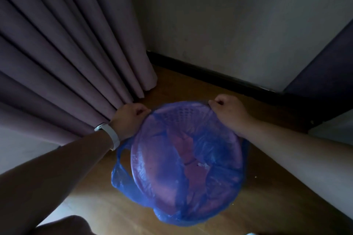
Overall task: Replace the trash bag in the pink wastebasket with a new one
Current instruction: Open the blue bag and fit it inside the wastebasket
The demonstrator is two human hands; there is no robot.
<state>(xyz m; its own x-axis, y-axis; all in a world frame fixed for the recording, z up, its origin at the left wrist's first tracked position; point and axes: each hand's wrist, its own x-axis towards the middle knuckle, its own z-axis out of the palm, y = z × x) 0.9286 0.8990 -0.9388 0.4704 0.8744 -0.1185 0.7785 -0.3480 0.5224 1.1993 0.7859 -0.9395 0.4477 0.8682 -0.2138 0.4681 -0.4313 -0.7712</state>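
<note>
Left hand (131, 118) clenched on the edge of the blue trash bag (215, 158) at the far-left of the rim. Right hand (227, 112) pinches the same edge at the far-right. Both fists are closed on plastic, with the film stretched between them. White wristband (113, 135) on the left wrist.

Bag lines the pink wastebasket (147, 139), folded over the near rim and hanging down the outside. One handle loop (117, 158) dangles at the left. The perforated wall shows through the film on the far side.

Wastebasket stands on the wood floor (95, 196) near its far-left corner — purple curtain (66, 53) just beside the left hand, dark baseboard (210, 74) and pale wall (229, 15) beyond.
</note>
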